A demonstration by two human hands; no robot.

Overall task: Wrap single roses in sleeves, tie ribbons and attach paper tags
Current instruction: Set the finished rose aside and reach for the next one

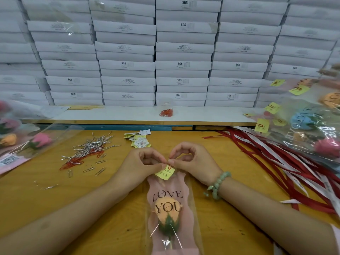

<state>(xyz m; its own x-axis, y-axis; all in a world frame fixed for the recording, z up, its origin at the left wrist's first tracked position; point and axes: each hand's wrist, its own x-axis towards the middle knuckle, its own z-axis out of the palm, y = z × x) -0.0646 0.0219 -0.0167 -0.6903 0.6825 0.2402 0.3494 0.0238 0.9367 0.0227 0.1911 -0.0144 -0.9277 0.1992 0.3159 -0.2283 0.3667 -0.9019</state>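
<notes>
Head view: a yellow paper tag is pinched onto the pink printed plastic sleeve by the left hand, and a red paper clip by the right hand. Tagging is judged under way; the clip likely needs pushing fully home.

Forearms bare. Bracelet of pale green round beads with dangling charm circles wrist of right hand; far up-arm from bracelet, pale pink sleeve edge shows.

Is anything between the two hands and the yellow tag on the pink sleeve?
Nothing visible does. The left hand and the right hand both pinch at the top edge of the yellow tag, where a red paper clip sits, on the far end of the pink sleeve.
</notes>
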